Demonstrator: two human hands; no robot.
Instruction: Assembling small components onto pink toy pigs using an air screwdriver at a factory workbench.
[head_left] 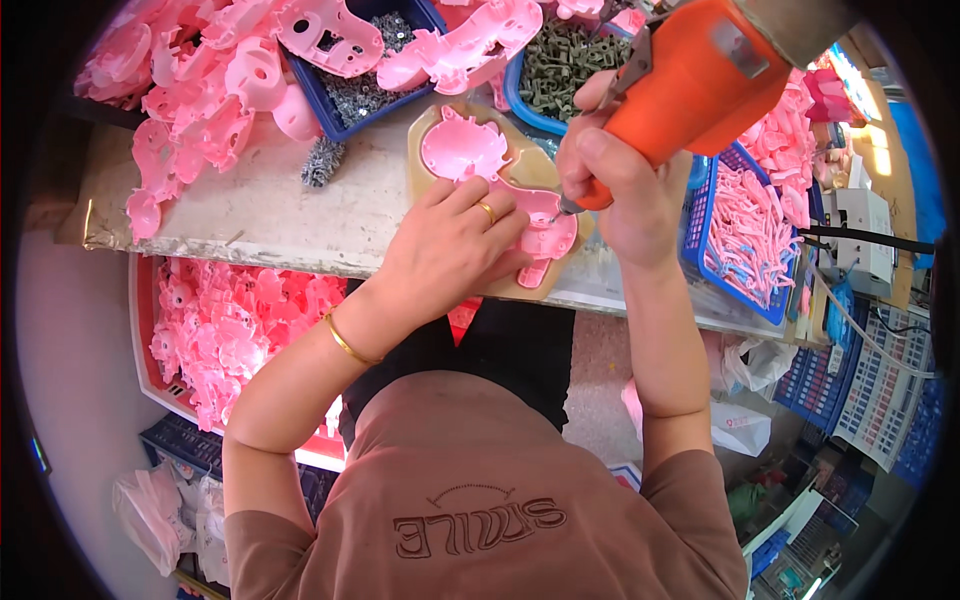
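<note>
A pink plastic shell (465,148) with a rounded bowl end and a narrower lower end lies in a tan shaped holder (420,125) at the table's front edge. My left hand (455,235) lies over its middle, fingers bent and pressing it down; part of the shell is hidden beneath. In my right hand (625,185) is an orange power screwdriver (690,85), gripped with the fingers wrapped round its lower body. Its thin dark tip points down and left into the shell's narrower end, beside my left fingers.
Pink shells (215,90) are heaped at the far left. Behind the holder stand a blue bin of screws (365,105) and a blue tray of dark green small parts (570,60). At right is a blue basket (710,215) of thin pink pieces. A red crate (150,340) of shells sits below the table.
</note>
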